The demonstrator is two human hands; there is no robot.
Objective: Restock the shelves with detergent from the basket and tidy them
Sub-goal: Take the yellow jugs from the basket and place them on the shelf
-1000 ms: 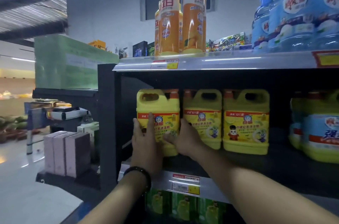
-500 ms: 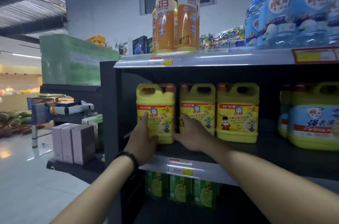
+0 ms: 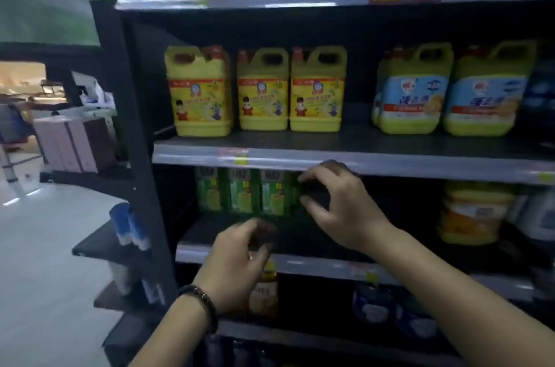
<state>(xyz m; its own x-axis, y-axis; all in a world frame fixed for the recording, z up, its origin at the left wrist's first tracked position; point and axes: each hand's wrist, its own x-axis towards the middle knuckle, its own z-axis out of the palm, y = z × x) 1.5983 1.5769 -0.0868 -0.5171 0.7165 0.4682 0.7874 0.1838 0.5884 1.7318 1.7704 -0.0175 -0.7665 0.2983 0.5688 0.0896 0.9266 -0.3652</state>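
Three yellow detergent jugs (image 3: 199, 90) (image 3: 262, 90) (image 3: 316, 90) stand in a row on the middle shelf (image 3: 330, 161), with nobody touching them. On the shelf below is a row of green bottles (image 3: 243, 194). My right hand (image 3: 339, 204) hovers just right of that row, its forefinger and thumb spread apart at the edge of the rightmost green bottle (image 3: 274, 197); no grip shows. My left hand (image 3: 240, 261) hangs lower, in front of that shelf's front edge. Its fingers are loosely curled and hold nothing. No basket is in view.
Blue-labelled yellow-green jugs (image 3: 414, 96) stand further right on the middle shelf. An orange tub (image 3: 474, 213) sits at the right of the lower shelf, and an amber bottle (image 3: 264, 291) stands below my left hand. A side rack on the left holds pink boxes (image 3: 69, 144).
Both hands have left the leftmost yellow jug and dropped to the shelf below with the green bottles. The view has tilted down and moved closer.
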